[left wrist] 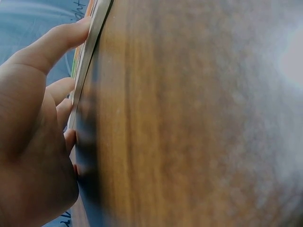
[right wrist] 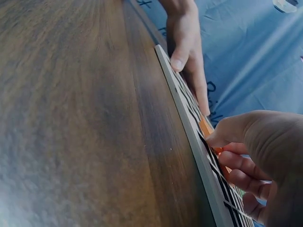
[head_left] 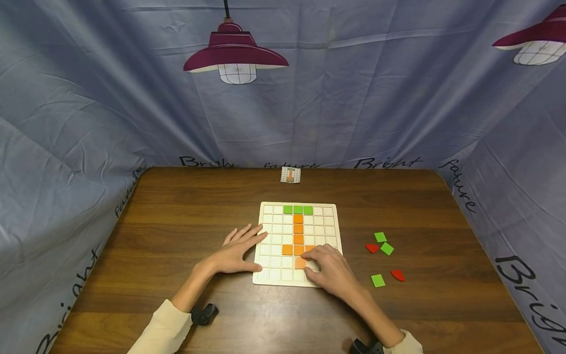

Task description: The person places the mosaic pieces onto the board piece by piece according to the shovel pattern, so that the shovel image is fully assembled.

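A white square-grid board (head_left: 274, 274) lies flat on the table, with three green square tiles (head_left: 298, 210) across its far row. Below them several orange square tiles (head_left: 298, 229) form a column with a short crossbar. My right hand (head_left: 332, 270) pinches the nearest orange square tile (head_left: 299, 263) between thumb and index fingertips, low over the board; its other fingers are bent over the board and partly cover the crossbar's right tile. Spread fingers of my left hand (head_left: 236, 254) rest at the board's left edge, with the thumb (left wrist: 71, 34) touching the rim.
Right of the board lie three loose green tiles (head_left: 380, 237) and two red quarter-round tiles (head_left: 398, 275). A small picture card (head_left: 290, 175) with a grid pattern lies at the table's (head_left: 190, 196) far edge. Cloth curtains (head_left: 353, 98) enclose the back and sides.
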The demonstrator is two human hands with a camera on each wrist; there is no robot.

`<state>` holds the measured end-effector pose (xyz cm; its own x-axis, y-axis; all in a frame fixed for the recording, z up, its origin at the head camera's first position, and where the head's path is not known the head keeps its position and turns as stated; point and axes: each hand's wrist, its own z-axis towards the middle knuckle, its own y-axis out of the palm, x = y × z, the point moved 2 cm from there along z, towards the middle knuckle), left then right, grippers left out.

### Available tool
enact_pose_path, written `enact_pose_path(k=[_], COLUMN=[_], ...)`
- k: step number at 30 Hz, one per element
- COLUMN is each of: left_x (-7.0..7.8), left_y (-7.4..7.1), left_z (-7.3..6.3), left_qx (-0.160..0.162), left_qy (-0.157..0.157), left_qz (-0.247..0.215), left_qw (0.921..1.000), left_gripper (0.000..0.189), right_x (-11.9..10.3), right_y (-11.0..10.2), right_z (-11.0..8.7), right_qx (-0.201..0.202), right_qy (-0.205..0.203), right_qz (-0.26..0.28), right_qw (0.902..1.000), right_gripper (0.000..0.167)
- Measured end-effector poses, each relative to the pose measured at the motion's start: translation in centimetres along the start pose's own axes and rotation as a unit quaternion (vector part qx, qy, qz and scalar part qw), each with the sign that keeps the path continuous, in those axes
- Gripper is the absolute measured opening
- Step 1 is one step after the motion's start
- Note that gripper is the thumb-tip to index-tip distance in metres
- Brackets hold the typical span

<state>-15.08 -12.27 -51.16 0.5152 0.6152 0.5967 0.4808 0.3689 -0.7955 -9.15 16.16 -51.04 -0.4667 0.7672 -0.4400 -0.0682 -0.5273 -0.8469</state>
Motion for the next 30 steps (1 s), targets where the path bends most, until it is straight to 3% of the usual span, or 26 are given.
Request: enact_pose_path(k=[8, 21, 25, 30], left_x=[0.1, 0.2, 0.2, 0.1], left_y=[0.0, -0.3, -0.2, -0.2], left_z=[0.0, 0.0, 0.0, 0.0], left_qx=[-0.008, -0.002, -0.005, -0.005], left_qy=[-0.011, -0.003, -0.003, -0.005], left_qz=[0.006, -0.002, -0.001, 0.003], left_qw=[0.9999, 1.0, 1.0, 1.0], left_gripper=[0.089, 0.087, 0.088, 0.089], right_x=[-0.1, 0.2, 1.5, 4.4], right_y=[0.2, 0.0, -1.0, -3.6], right_z=[0.3, 0.3, -0.3, -2.2], right_qx=[0.001, 0.004, 0.022, 0.065], right_qy=[-0.003, 0.0, 0.024, 0.061], right_qz=[0.005, 0.032, 0.061, 0.052], right_qw=[1.0, 0.9995, 0.9976, 0.9947], right_gripper=[0.025, 0.024, 0.024, 0.023])
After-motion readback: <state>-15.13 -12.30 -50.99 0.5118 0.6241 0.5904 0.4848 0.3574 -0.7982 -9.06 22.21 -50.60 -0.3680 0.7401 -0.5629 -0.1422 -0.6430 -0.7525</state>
